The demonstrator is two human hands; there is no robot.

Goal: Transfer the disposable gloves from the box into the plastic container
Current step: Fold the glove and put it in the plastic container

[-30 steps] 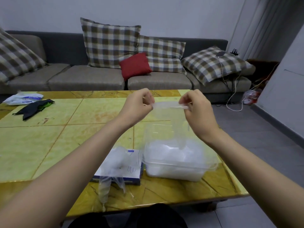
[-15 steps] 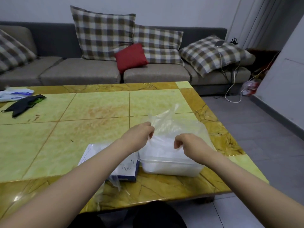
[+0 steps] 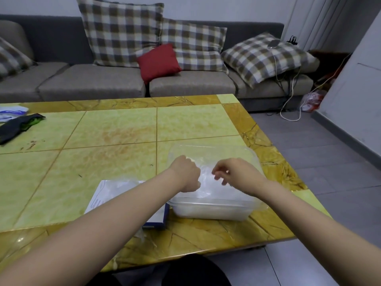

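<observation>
Plastic container holds gloves; left hand, right hand over them

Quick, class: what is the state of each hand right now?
Left hand: fingers curled over the thin clear disposable gloves; grip cannot be told.
Right hand: loosely curled, open, holding nothing.

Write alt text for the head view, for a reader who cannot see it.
A person's left hand and right hand reach, fingers curled, into a clear plastic container of translucent gloves on a yellow table; whether either has a grip on a glove is unclear. The glove box lies to its left.
</observation>
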